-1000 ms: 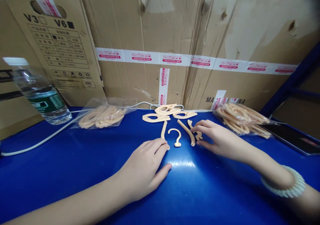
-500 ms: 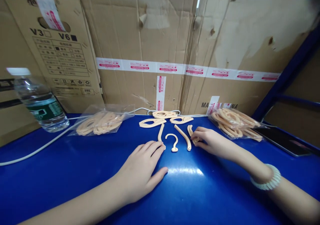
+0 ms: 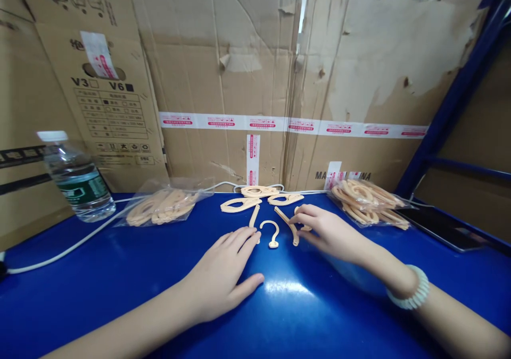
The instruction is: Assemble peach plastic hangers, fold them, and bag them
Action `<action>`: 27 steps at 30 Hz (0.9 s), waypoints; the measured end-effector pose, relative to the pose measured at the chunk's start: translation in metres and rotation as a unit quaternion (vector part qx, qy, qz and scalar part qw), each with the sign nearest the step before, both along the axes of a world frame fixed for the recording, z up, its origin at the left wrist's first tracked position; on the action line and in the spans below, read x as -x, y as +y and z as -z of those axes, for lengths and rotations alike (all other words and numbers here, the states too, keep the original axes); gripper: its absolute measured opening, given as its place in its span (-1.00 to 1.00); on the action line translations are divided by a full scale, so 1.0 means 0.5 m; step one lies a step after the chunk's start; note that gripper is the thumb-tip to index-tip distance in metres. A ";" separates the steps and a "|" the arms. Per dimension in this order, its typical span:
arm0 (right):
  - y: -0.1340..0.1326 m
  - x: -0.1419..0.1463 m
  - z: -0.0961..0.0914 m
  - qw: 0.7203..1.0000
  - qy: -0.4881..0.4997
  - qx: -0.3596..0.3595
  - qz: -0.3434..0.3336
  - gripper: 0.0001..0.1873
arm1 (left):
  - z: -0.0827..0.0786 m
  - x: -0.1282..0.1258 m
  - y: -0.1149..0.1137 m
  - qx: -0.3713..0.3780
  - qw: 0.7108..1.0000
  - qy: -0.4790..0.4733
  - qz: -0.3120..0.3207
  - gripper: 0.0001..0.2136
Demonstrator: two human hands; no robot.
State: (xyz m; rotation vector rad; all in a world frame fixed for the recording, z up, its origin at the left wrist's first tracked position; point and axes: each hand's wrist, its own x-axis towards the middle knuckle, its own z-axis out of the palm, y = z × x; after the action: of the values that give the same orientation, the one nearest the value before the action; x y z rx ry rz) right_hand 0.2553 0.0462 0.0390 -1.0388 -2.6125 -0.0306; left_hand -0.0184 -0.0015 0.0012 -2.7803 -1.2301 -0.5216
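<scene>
Pale peach plastic hanger parts lie on the blue table [image 3: 159, 274]. My left hand [image 3: 223, 276] rests flat with its thumb spread, its fingertips on the lower end of a hanger arm [image 3: 254, 216]. A hanger hook [image 3: 275, 235] lies between my hands. On the right, my right hand [image 3: 337, 234] is at a second, curved hanger arm [image 3: 281, 215]; index finger and thumb are apart at its edge, and the arm lies flat. Another curved piece [image 3: 296, 210] is mostly hidden under my right fingers. Behind are several folded hangers [image 3: 261, 190].
Clear bags of hangers stand at left [image 3: 163, 207] and right [image 3: 367, 202]. A water bottle [image 3: 80, 186] is at far left, a dark phone [image 3: 443, 226] at far right. A white cable [image 3: 59, 260] runs along the left and back. Cardboard boxes [image 3: 223, 157] wall the rear.
My right hand has moved left from the rightmost curved piece to the hanger arm beside it. My left hand stays at its arm. The view has tilted up slightly.
</scene>
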 end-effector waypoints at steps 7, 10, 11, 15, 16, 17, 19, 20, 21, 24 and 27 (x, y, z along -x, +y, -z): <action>-0.052 0.058 0.019 0.995 -0.035 0.021 -0.092 -0.63 | 0.006 0.009 0.000 0.042 0.999 0.029 0.015 -0.43; -0.051 0.059 0.030 0.996 -0.032 0.030 -0.076 -0.57 | 0.001 0.011 -0.011 0.042 0.998 0.039 0.016 -0.40; -0.050 0.059 0.034 0.997 -0.030 0.030 -0.069 -0.55 | -0.001 0.012 -0.014 0.040 0.998 0.039 0.018 -0.40; -0.045 0.059 0.044 0.998 -0.020 0.029 -0.055 -0.46 | -0.009 0.018 -0.013 0.032 0.999 0.028 0.026 -0.43; -0.043 0.059 0.044 0.998 -0.019 0.025 -0.057 -0.45 | -0.011 0.019 -0.010 0.034 0.999 0.028 0.026 -0.44; -0.040 0.056 0.041 0.998 -0.016 0.018 -0.057 -0.46 | -0.013 0.020 -0.008 0.038 0.999 0.030 0.026 -0.46; -0.030 0.043 0.030 0.999 0.004 -0.008 -0.045 -0.52 | -0.015 0.021 -0.003 0.048 0.998 0.033 0.022 -0.48; -0.021 0.032 0.022 0.999 0.018 -0.021 -0.031 -0.57 | -0.015 0.021 -0.001 0.049 0.998 0.031 0.020 -0.49; -0.012 0.019 0.014 0.999 0.032 -0.026 -0.013 -0.62 | -0.015 0.020 0.000 0.046 0.998 0.027 0.019 -0.49; 0.019 -0.022 -0.004 0.999 0.032 0.015 0.022 -0.72 | -0.012 0.017 0.000 0.028 0.999 0.009 0.016 -0.48; 0.039 -0.044 -0.004 0.998 0.012 0.066 0.019 -0.73 | -0.014 0.012 -0.003 0.019 1.000 0.003 0.014 -0.46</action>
State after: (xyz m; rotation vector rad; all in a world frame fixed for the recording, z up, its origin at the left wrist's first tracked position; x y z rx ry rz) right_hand 0.2772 0.0655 0.0408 -1.1249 -2.6035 0.1454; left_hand -0.0245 -0.0032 0.0084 -2.8315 -1.2144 -0.4974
